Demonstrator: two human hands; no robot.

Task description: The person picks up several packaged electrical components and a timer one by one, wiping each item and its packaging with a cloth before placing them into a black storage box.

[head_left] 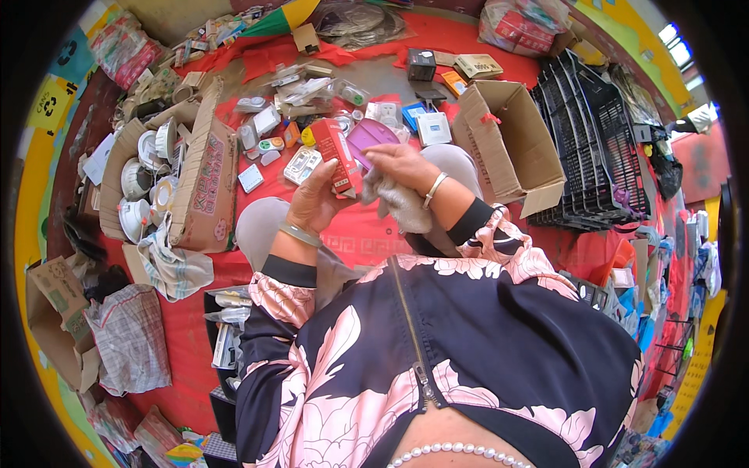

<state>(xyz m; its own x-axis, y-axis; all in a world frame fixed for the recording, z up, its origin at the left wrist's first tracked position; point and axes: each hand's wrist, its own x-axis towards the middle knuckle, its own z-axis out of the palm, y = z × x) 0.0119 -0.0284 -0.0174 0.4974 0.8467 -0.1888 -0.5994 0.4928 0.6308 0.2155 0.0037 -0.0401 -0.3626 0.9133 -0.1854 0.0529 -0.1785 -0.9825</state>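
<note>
My left hand (314,199) is closed around the lower end of a red and white carton (333,148), which tilts up and away from me. Beside it, my right hand (409,167) grips a flat purple case-like thing (370,136) by its near edge; its exact kind is unclear. A crumpled grey cloth (404,204) hangs under the right palm, bunched in the same hand. Just left of the carton lies a white multi-socket plate (302,165). Further off are a white square switch plate (434,129) and several small packaged parts (307,90) on the red sheet.
A cardboard box of white round lamps (204,179) stands at left. To the right are an open cardboard box (507,144) and a black plastic crate (593,148). A checked bag (131,339) sits lower left, near a dark bin of small packs (226,343).
</note>
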